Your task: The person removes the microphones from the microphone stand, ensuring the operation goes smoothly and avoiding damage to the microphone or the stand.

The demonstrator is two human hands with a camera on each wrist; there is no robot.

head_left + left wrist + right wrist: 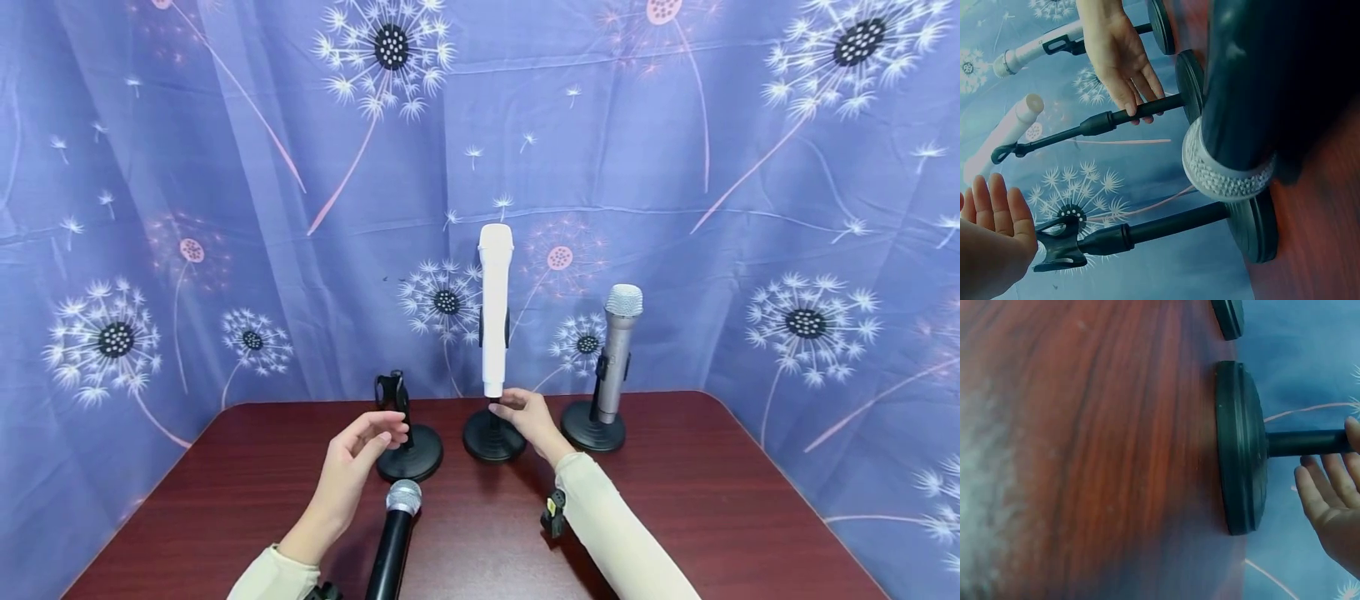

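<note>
My right hand holds the pole of the middle black microphone stand, thumb on one side and fingers on the other, above its round base. A white microphone stands upright in that stand's clip. My left hand, fingers loosely bent and holding nothing, hovers in front of the left microphone stand. The left wrist view shows that stand's cradle with no microphone in it, close beside the left fingers. A black microphone with a silver mesh head lies near the left forearm, head pointing away from me.
At the right, a silver microphone leans slightly in a third stand. All stands are toward the back of the dark red wooden table. A blue curtain with dandelion prints hangs right behind it.
</note>
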